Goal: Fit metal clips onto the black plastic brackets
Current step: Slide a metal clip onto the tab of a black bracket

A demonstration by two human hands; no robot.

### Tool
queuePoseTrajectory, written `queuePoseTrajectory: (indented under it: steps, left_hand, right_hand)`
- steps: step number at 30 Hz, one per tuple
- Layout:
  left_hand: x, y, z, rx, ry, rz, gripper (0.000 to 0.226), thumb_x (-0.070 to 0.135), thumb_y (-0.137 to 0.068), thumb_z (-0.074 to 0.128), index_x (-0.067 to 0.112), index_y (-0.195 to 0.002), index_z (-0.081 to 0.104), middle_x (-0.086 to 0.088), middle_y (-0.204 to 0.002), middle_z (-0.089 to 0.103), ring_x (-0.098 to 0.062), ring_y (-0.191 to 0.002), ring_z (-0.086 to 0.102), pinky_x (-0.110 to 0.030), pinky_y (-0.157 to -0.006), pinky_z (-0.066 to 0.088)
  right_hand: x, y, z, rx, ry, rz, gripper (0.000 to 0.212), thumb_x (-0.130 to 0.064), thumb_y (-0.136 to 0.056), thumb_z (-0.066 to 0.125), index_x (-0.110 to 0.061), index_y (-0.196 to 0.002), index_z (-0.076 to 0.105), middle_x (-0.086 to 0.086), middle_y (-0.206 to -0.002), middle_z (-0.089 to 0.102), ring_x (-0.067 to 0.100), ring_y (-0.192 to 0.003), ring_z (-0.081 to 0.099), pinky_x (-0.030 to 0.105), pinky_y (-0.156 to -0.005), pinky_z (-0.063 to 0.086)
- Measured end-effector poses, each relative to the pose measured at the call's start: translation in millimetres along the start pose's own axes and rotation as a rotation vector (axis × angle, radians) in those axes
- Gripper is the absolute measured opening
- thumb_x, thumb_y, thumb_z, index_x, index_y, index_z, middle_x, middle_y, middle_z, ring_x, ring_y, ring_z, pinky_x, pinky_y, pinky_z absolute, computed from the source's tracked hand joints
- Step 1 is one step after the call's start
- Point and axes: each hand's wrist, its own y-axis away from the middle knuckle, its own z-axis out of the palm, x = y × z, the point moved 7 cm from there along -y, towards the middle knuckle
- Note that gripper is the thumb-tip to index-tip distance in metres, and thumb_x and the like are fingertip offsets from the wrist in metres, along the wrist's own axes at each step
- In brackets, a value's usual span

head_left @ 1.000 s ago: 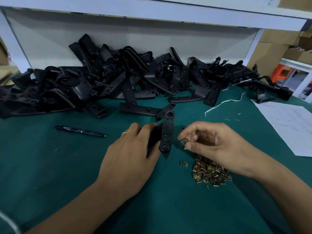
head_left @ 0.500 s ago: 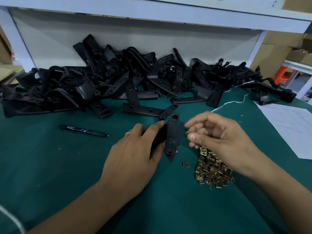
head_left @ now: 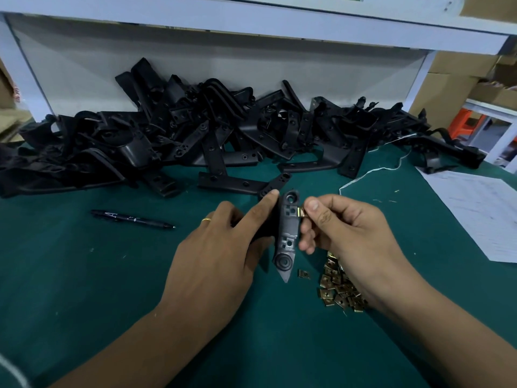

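Between the two hands at the middle of the green table (head_left: 84, 289), a black plastic bracket (head_left: 286, 233) stands nearly upright. The left hand (head_left: 215, 261) grips its left edge, forefinger stretched up along it. The right hand (head_left: 349, 233) pinches a brass-coloured metal clip (head_left: 301, 212) against the bracket's upper right edge. Beneath that hand lies a heap of clips (head_left: 340, 292), one stray clip (head_left: 303, 273) beside it. A pile of black brackets (head_left: 209, 141) fills the back, with a black pen (head_left: 131, 219) at left and a paper sheet (head_left: 481, 208) at right.

Dim, soft shadows, bowed edges
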Motion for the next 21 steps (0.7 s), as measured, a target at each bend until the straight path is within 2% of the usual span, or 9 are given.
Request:
queuePoseTrajectory:
  steps: [8,14,18,21]
  left_hand:
    - [-1.1,0.0,-0.8,0.019,0.001,-0.018,0.061,0.056,-0.097,0.031,0.055,-0.156,0.014,0.01,-0.1,0.043,-0.013,-0.082,0.046,-0.03,-0.057,0.046]
    - [0.0,-0.2,0.9,-0.002,-0.061,-0.015,0.064,0.049,-0.098,0.04,0.051,-0.158,0.019,0.009,-0.1,0.045,-0.013,-0.081,0.047,-0.028,-0.056,0.043]
    - [1.2,0.8,-0.5,0.008,-0.068,-0.007,0.062,0.048,-0.097,0.039,0.046,-0.158,0.027,0.007,-0.098,0.047,-0.014,-0.078,0.048,-0.029,-0.054,0.043]
    - [0.0,1.5,-2.3,0.024,-0.035,-0.013,0.061,0.052,-0.098,0.033,0.047,-0.158,0.025,0.008,-0.097,0.045,-0.014,-0.077,0.047,-0.031,-0.053,0.045]
  right_hand:
    - [0.0,1.0,1.5,0.028,0.001,0.031,0.024,-0.031,-0.092,0.069,-0.01,-0.08,0.074,0.011,-0.073,0.07,0.022,-0.06,0.067,0.027,-0.057,0.056]
    - [1.6,1.8,0.8,0.057,0.003,0.025,0.026,-0.033,-0.092,0.071,-0.011,-0.077,0.075,0.011,-0.072,0.069,0.021,-0.057,0.065,0.026,-0.054,0.053]
    - [1.8,4.6,-0.1,0.07,0.023,-0.011,0.033,-0.036,-0.092,0.072,-0.009,-0.073,0.073,0.009,-0.068,0.067,0.02,-0.054,0.062,0.026,-0.053,0.051]
    - [1.9,5.0,4.1,-0.012,-0.04,0.004,0.031,-0.032,-0.098,0.066,-0.007,-0.08,0.074,0.011,-0.075,0.068,0.019,-0.06,0.061,0.026,-0.06,0.053]
